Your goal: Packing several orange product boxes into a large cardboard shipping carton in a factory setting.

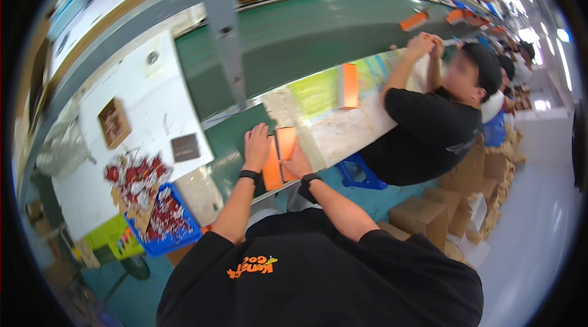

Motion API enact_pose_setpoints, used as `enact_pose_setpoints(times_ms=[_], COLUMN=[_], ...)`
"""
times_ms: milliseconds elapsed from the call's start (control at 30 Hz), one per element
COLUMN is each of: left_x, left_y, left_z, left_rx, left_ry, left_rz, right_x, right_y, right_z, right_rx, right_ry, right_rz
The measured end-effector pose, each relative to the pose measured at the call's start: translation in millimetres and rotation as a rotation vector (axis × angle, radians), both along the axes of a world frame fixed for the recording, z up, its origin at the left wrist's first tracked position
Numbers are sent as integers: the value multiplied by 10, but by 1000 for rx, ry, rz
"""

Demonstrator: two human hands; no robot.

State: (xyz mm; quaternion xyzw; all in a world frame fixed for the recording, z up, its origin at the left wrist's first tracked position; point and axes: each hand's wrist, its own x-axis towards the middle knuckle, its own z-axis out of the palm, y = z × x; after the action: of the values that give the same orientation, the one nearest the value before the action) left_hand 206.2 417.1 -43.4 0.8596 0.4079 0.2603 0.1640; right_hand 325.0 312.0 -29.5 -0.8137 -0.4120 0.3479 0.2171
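Observation:
My left hand (256,146) lies flat on the left side of an orange box (274,167) at the near edge of the green conveyor belt (294,39). My right hand (297,163) grips the box's right side, where an orange flap (286,142) stands open. Both wrists wear black bands. Another orange box (349,85) stands upright on the worktop further right.
A co-worker in a black shirt (432,131) sits to my right, hands raised over the belt. More orange boxes (414,20) ride the belt far off. A blue bin (174,229) of red and white small items sits at my left. Cardboard cartons (422,220) stand on the floor.

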Motion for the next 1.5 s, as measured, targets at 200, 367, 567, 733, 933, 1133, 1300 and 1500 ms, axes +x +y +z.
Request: enact_pose_setpoints(times_ms=[200, 367, 567, 733, 933, 1133, 1300, 1500], left_x=[90, 166, 569, 683, 712, 845, 803, 772], left_y=[83, 89, 264, 268, 250, 258, 231, 220], left_z=[-321, -272, -202, -180, -266, -183, -236, -258], left_rx=[-154, -200, -240, -177, -178, -225, -219, -229], left_ry=[90, 68, 76, 202, 344, 331, 340, 359], left_rz=[-120, -51, 169, 122, 114, 160, 182, 191], right_x=[63, 338, 638, 822, 966, 1016, 1021, 1040], right_y=[97, 142, 375, 384, 365, 323, 320, 286], right_z=[118, 129, 62, -273, -201, -383, -389, -378], right_rx=[-227, -110, -154, -7, 85, 153, 148, 132], right_ry=[99, -20, 57, 180, 240, 252, 254, 242], right_rz=[-59, 15, 174, 227, 281, 357, 406, 451])
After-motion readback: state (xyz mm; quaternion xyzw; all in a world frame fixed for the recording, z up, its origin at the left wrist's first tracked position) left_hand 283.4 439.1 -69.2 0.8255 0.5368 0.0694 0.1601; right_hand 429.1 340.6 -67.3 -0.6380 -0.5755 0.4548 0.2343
